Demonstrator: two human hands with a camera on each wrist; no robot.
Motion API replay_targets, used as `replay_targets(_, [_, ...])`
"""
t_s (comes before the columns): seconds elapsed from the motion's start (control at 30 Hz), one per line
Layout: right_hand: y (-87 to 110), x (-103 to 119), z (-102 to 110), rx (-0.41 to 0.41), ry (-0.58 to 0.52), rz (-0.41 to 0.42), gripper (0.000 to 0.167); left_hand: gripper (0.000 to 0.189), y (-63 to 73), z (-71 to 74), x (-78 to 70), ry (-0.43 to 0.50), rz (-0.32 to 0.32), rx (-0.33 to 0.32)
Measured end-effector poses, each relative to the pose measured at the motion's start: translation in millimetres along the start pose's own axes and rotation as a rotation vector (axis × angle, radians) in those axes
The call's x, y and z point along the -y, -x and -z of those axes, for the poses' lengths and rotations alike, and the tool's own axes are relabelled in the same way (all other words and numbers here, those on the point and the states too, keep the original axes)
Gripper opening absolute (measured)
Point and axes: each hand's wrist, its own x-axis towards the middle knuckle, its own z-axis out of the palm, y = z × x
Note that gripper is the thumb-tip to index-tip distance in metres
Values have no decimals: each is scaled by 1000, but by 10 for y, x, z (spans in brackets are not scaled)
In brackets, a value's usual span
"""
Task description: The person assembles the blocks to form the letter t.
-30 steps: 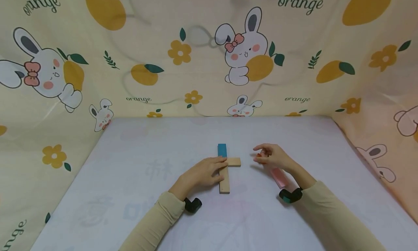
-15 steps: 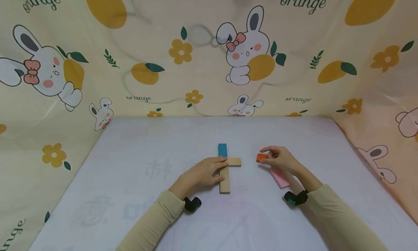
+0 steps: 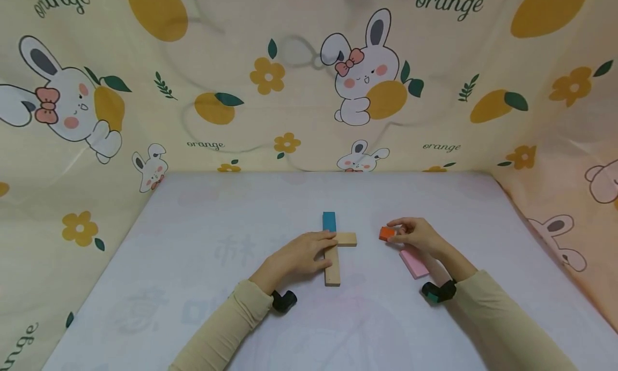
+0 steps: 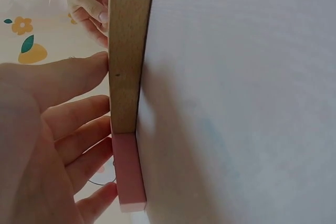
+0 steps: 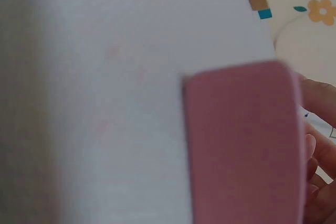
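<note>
My left hand (image 3: 296,256) rests on a lower wooden block (image 3: 332,277), fingers fairly straight. In the left wrist view the fingertips touch this wooden block (image 4: 126,61) and a pink block (image 4: 128,171) butted against its end; the hand hides that pink block in the head view. A blue block (image 3: 329,222) lies beyond the fingertips, and a short wooden piece (image 3: 346,239) sticks out rightward. My right hand (image 3: 421,237) pinches an orange block (image 3: 386,234) on the table between thumb and index finger. Another pink block (image 3: 414,264) lies beneath the right wrist.
The white-covered table (image 3: 217,215) ends at a patterned cloth (image 3: 299,108) behind and at the sides. Dark wrist cameras, one on the left wrist (image 3: 285,302) and one on the right wrist (image 3: 438,291), hang close above the surface.
The orange block has come into fuller view at the right fingertips, settled on the table. My right hand has shifted a little rightward. The left hand keeps its place.
</note>
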Motion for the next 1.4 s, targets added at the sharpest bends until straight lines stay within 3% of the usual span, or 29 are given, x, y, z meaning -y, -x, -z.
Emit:
replay_targets(0.47, [-7, 0, -18, 8, 50, -26, 52, 54, -13, -5, 0, -20, 13, 24])
replay_targets(0.77, [16, 3, -24, 31, 1, -15, 51, 53, -19, -15, 12, -5, 3, 12])
replay_targets(1.4, [54, 15, -45, -11, 1, -37, 51, 54, -16, -16, -1, 5, 10, 15])
